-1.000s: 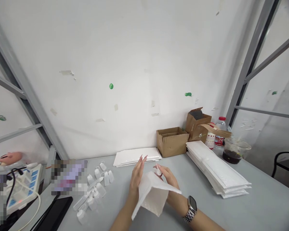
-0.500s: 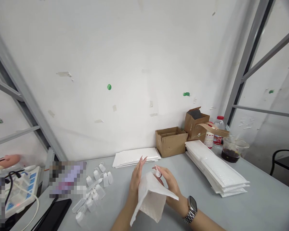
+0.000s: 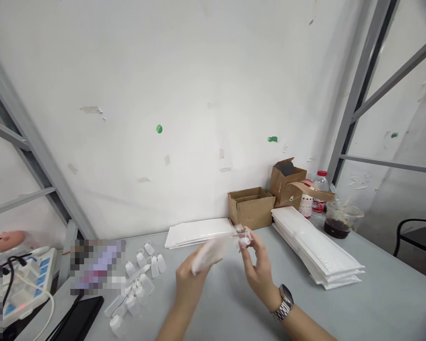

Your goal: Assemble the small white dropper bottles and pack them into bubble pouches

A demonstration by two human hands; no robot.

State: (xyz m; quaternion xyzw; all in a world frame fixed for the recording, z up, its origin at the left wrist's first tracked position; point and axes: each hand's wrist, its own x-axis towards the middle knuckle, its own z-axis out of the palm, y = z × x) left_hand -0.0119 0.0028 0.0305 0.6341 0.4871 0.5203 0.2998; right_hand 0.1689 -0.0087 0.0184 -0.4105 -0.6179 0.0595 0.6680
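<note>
My left hand (image 3: 190, 280) is closed on a soft white sheet (image 3: 210, 255), which is blurred by motion and bunched to a narrow shape above the table. To its right, my right hand (image 3: 258, 270), with a watch on the wrist, pinches a small white plastic piece (image 3: 245, 240) between thumb and fingers. The far tip of the sheet reaches close to this piece; blur hides whether they touch. Several small white plastic pieces with loops (image 3: 155, 266) lie on the grey table to the left of my hands.
Flat white packets (image 3: 195, 231) lie by the wall, near an open cardboard box (image 3: 252, 210). At the right are a stack of white padded packets (image 3: 315, 246), a paper bag (image 3: 287, 182), a bottle (image 3: 320, 189) and a cup of dark drink (image 3: 337, 227). A black phone (image 3: 80, 319) and power strip (image 3: 30, 284) stand left.
The sheet has gone from hanging spread between my hands to bunched in my left hand. My left fingers have closed, and my right hand has moved slightly right with the small piece.
</note>
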